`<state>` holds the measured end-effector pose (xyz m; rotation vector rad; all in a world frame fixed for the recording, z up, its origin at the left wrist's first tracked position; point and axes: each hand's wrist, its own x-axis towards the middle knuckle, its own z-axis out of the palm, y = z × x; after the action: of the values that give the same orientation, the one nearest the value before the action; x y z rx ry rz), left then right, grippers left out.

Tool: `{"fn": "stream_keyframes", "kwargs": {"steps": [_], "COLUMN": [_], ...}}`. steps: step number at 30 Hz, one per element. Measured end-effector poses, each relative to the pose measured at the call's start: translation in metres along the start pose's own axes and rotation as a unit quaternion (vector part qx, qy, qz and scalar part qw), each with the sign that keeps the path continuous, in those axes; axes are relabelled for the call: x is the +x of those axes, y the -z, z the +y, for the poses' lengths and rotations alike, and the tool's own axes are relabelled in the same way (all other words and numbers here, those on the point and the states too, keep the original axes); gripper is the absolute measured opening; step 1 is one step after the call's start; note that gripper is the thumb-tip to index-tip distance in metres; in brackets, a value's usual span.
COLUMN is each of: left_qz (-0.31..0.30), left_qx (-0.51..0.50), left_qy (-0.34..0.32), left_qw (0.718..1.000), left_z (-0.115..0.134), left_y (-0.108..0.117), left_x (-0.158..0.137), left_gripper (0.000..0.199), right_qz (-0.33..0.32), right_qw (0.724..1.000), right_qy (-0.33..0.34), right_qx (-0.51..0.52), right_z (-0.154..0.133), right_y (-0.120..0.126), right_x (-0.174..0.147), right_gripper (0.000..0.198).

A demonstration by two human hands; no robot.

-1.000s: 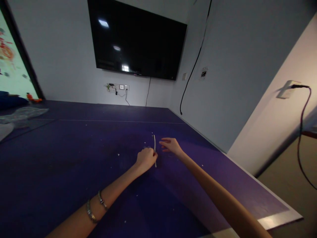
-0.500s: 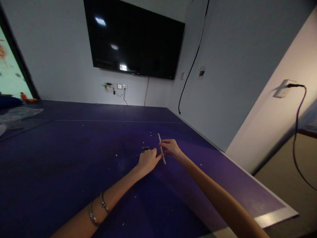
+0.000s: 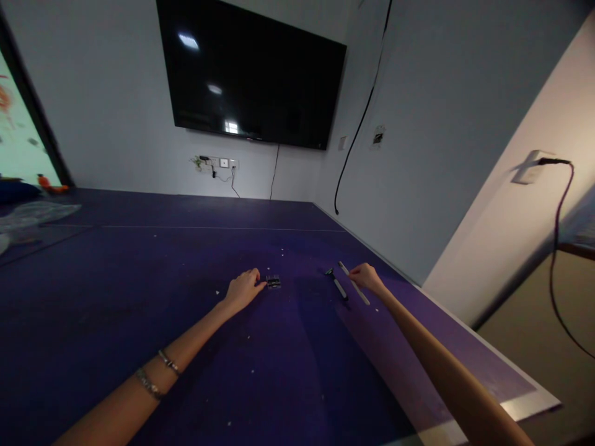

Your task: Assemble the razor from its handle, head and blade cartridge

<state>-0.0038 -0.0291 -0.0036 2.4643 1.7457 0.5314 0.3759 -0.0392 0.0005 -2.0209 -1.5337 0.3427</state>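
Observation:
My right hand (image 3: pixel 367 277) pinches a thin pale stick (image 3: pixel 361 293) with a dark far end, low at the table's right side. Just left of the stick lies a razor (image 3: pixel 339 288) with a grey and black handle, its head pointing away from me. My left hand (image 3: pixel 242 290) is low over the table, thumb stretched out and apart from the curled fingers. Its thumb tip reaches the left edge of a small clear case (image 3: pixel 273 282) with dark pieces inside; whether they touch I cannot tell.
The purple tabletop (image 3: pixel 186 347) carries scattered white specks. A wall-mounted television (image 3: pixel 255 74) is behind it, and a black cable (image 3: pixel 356 136) hangs down the wall at the right rear. Clear plastic wrapping (image 3: pixel 39 212) lies at the far left.
My hands have moved apart, the left one leftward off the case, the right one rightward with the stick. The razor now shows on the table beside the stick.

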Motion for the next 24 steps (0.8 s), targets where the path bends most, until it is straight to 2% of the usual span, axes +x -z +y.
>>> {"fn": "stream_keyframes", "kwargs": {"steps": [8, 14, 20, 24], "left_qz": [0.012, 0.014, 0.017, 0.018], "left_qx": [0.014, 0.005, -0.028, -0.058], "left_qy": [0.031, 0.024, -0.003, -0.065], "left_qw": [0.999, 1.0, 0.999, 0.996], "left_z": [-0.005, -0.01, -0.012, -0.015], "left_y": [-0.005, -0.013, -0.017, -0.022], "left_x": [0.003, 0.006, 0.006, 0.007], "left_gripper": [0.022, 0.021, 0.022, 0.033], "right_qz": [-0.035, -0.05, -0.061, -0.056], "right_qw": [0.994, 0.988, 0.987, 0.988], "right_qy": [0.002, 0.002, 0.001, 0.001], "right_qx": [-0.105, -0.146, -0.151, -0.142], "right_z": [0.005, 0.008, 0.01, 0.008], "right_y": [-0.015, -0.018, -0.018, -0.014], "right_x": [0.006, 0.01, 0.009, 0.005], "right_gripper": [0.013, 0.013, 0.013, 0.019]}}
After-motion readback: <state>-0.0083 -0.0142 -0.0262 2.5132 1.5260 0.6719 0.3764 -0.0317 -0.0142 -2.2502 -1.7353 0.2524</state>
